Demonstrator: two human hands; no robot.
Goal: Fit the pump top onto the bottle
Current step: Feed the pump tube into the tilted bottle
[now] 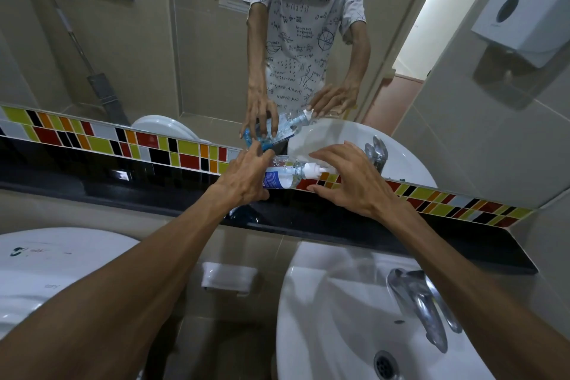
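Observation:
A clear plastic bottle (279, 177) with a blue and white label is tilted almost on its side above the black ledge, neck pointing right. My left hand (246, 179) grips its lower body. A white pump top (313, 170) sits at the bottle's neck. My right hand (348, 179) hovers around the pump top with fingers spread; whether the fingers touch it I cannot tell. The mirror behind repeats the bottle and both hands.
A black ledge (401, 244) runs under a band of coloured tiles (123, 145) and the mirror. Below are a white sink (324, 318) with a chrome tap (422, 302), a white soap dish (228, 278), and a toilet (37, 274) at left. A paper dispenser (524, 9) hangs at upper right.

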